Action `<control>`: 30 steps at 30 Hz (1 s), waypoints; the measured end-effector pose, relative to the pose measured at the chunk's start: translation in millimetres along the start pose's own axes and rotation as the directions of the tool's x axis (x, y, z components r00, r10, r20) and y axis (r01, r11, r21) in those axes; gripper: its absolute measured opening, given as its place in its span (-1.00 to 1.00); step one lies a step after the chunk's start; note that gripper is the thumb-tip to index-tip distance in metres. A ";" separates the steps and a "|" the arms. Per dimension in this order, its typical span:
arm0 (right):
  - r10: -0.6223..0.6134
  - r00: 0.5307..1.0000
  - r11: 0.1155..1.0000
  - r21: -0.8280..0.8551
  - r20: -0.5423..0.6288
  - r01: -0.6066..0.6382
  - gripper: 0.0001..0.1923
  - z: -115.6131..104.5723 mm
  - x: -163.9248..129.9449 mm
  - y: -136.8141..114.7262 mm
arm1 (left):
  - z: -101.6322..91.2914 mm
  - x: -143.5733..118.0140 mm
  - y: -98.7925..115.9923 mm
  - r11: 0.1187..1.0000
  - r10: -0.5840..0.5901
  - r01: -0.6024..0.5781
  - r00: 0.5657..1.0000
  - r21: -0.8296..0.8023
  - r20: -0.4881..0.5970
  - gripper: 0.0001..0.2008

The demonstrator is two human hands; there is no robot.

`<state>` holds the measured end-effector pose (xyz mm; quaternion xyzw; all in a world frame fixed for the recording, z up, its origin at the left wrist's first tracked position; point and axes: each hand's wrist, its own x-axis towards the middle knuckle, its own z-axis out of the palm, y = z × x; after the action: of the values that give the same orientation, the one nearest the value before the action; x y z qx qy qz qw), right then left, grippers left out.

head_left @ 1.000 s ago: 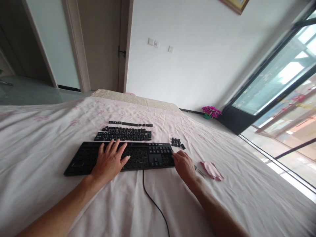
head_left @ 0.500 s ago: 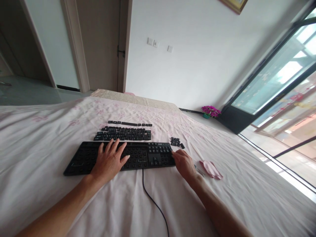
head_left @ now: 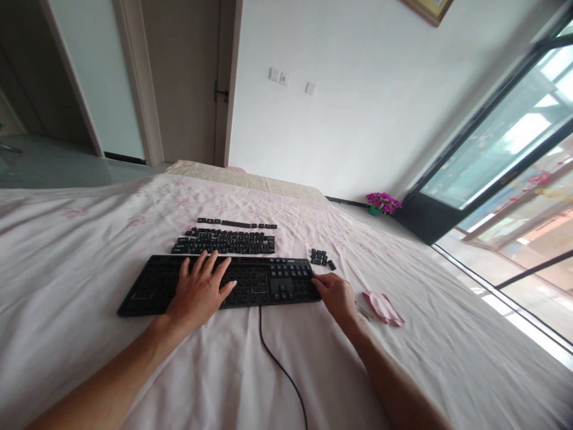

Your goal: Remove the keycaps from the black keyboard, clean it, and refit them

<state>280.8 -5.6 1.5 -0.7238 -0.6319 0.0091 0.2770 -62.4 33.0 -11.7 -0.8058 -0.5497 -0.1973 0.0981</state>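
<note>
A black keyboard (head_left: 245, 285) lies on the bedspread, with most of its main section stripped of keycaps. My left hand (head_left: 200, 286) rests on its left half, fingers spread and palm down. At the right end, my right hand (head_left: 335, 292) has its thumb and forefinger pinched together at the number pad's edge. What lies between those fingertips is hidden. Several loose keycaps (head_left: 226, 242) sit in rows behind the keyboard, and beyond them is a single row with the space bar (head_left: 236, 224). A smaller cluster of keycaps (head_left: 319, 257) lies past the right hand.
A black cable (head_left: 277, 356) runs from the keyboard towards me. Right of my right hand lie a crumpled pink cloth (head_left: 384, 308) and thin metal tools (head_left: 363, 312). The pale bedspread (head_left: 430, 334) is wrinkled. Pink flowers (head_left: 383, 202) stand on the floor by the wall.
Both hands stay in nearly the same places on the keyboard. The right hand's fingers have shifted slightly at the keyboard's edge, and the view has moved a little.
</note>
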 end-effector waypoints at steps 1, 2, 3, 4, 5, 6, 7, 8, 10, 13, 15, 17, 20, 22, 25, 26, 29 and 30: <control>0.004 1.000 1.000 0.019 -0.011 -0.004 -0.74 1.6 -1.0 1.6 | -0.2 -0.1 0.0 1.000 -0.002 0.002 1.000 -0.006 -0.002 -0.50; 0.003 1.000 0.999 0.039 -0.023 -0.002 -0.73 3.1 -2.1 3.0 | -0.5 0.0 0.0 1.000 -0.003 0.003 1.000 -0.010 -0.002 -0.50; -0.001 0.999 0.998 0.059 -0.035 0.003 -0.72 4.4 -3.1 4.2 | -0.9 0.1 0.0 1.000 -0.002 0.002 1.000 -0.012 -0.001 -0.50; -0.009 0.999 0.997 0.078 -0.046 0.012 -0.71 5.4 -3.9 5.2 | -1.1 0.2 -0.1 1.000 -0.002 0.002 1.000 -0.011 0.001 -0.50; -0.016 0.998 0.995 0.098 -0.054 0.021 -0.71 6.1 -4.5 5.9 | -1.3 0.4 -0.2 1.000 0.000 0.000 1.000 -0.008 0.004 -0.50; -0.021 0.998 0.993 0.114 -0.059 0.027 -0.70 6.4 -4.9 6.2 | -1.5 0.6 -0.2 1.000 0.002 -0.002 1.000 -0.005 0.008 -0.50; -0.023 0.998 0.992 0.124 -0.059 0.030 -0.70 6.4 -5.1 6.3 | -1.5 0.6 -0.3 1.000 0.002 -0.002 1.000 -0.003 0.010 -0.50; -0.023 0.998 0.991 0.127 -0.057 0.030 -0.70 5.9 -5.0 6.0 | -1.4 0.6 -0.3 1.000 0.001 -0.001 1.000 -0.003 0.010 -0.50; -0.027 0.999 0.994 0.104 -0.042 0.031 -0.71 4.0 -4.5 4.4 | -1.3 0.4 -0.1 1.000 -0.002 0.002 1.000 -0.004 0.009 -0.50; -0.050 0.999 0.998 0.025 -0.018 0.050 -0.74 0.2 -3.3 0.3 | -1.4 0.1 0.4 1.000 -0.008 0.009 1.000 -0.010 0.009 -0.51; -0.073 0.997 0.997 -0.023 -0.012 0.072 -0.75 -1.3 -2.9 -2.0 | -1.9 0.2 0.7 1.000 -0.010 0.010 1.000 -0.020 0.006 -0.51; -0.085 0.996 0.995 -0.051 -0.008 0.084 -0.74 -1.5 -2.4 -2.8 | -2.4 0.3 0.8 1.000 -0.011 0.011 1.000 -0.029 0.000 -0.51; -0.059 0.998 0.997 -0.056 -0.012 0.058 -0.75 -0.2 -0.9 -1.0 | -2.6 0.6 0.3 1.000 -0.010 0.010 1.000 -0.025 -0.002 -0.51; -0.017 1.000 1.000 -0.025 -0.015 0.016 -0.76 0.8 0.7 1.4 | -2.1 0.7 -0.4 1.000 -0.007 0.007 1.000 -0.017 0.003 -0.50; 0.069 0.998 0.995 0.075 0.006 -0.070 -0.76 1.4 2.8 5.0 | -1.1 0.5 -1.1 1.000 -0.002 0.002 1.000 -0.001 0.015 -0.49; 0.098 0.995 0.988 0.117 0.019 -0.100 -0.75 1.5 3.2 5.9 | -0.9 0.4 -1.3 1.000 0.000 0.000 1.000 0.003 0.016 -0.48; 0.153 0.987 0.965 0.210 0.051 -0.160 -0.70 2.6 3.4 8.0 | -0.5 -0.4 -1.4 1.000 0.013 -0.013 1.000 0.013 0.006 -0.48; 0.160 0.985 0.960 0.224 0.057 -0.169 -0.68 3.3 3.2 8.6 | -0.5 -0.8 -1.4 1.000 0.018 -0.018 1.000 0.015 0.001 -0.47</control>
<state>288.0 -1.7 -3.8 -0.7368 -0.5695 0.1185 0.3446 -64.1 32.7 -11.7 -0.8100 -0.5440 -0.1919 0.1056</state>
